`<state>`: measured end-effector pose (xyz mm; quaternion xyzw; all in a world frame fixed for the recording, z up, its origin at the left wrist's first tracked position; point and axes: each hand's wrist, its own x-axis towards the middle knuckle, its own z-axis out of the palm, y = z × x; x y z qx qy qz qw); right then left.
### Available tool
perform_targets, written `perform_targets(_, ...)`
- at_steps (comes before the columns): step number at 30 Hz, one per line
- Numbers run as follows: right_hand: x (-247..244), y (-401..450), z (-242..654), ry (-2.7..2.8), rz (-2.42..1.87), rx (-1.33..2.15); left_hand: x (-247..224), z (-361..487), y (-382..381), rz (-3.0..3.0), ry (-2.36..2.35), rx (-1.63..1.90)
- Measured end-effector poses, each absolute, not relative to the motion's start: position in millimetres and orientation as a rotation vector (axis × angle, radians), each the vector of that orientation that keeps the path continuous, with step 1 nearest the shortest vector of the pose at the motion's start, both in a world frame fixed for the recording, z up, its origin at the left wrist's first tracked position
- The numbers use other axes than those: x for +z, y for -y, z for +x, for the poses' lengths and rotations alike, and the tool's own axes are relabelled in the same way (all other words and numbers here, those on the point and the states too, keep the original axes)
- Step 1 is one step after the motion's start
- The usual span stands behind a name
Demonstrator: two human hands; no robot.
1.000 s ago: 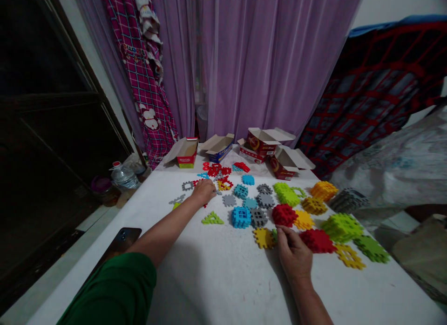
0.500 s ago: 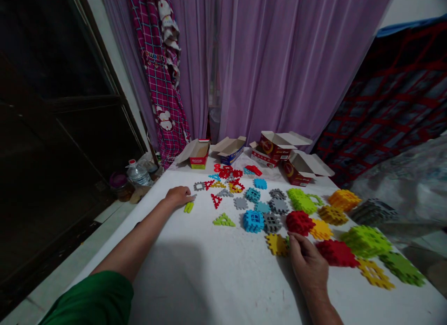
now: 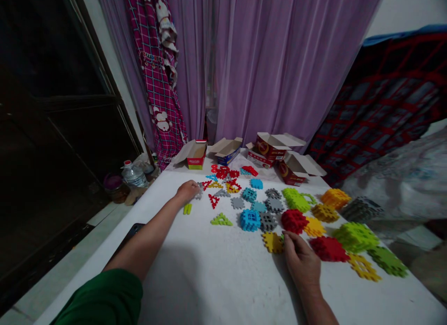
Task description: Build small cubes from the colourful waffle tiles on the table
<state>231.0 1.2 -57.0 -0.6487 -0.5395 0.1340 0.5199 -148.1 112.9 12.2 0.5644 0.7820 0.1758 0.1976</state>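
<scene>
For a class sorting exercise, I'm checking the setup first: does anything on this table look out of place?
Yes: a small yellow-green plastic piece lies alone on the white tabletop beside the left hand, far from the yellow-green stack on the right, so it looks stray.

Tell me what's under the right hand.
The right hand lies over the white tabletop, with a green piece showing at its fingertips. Whatever lies directly beneath the hand itself is hidden.
</scene>
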Motion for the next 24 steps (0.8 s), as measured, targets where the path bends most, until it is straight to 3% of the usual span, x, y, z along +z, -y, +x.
perform_targets(6,-56,-1,232,1.293,-1.539,0.320,-1,-130,-106,1.563,-2.243,0.427)
perform_targets(16,-55,1,231,1.330,-1.554,0.330,27,-148,-91,2.033,-2.120,0.117)
perform_targets(24,-55,0,231,1.354,-1.545,0.303,12,-157,-96,2.491,-1.771,-0.087)
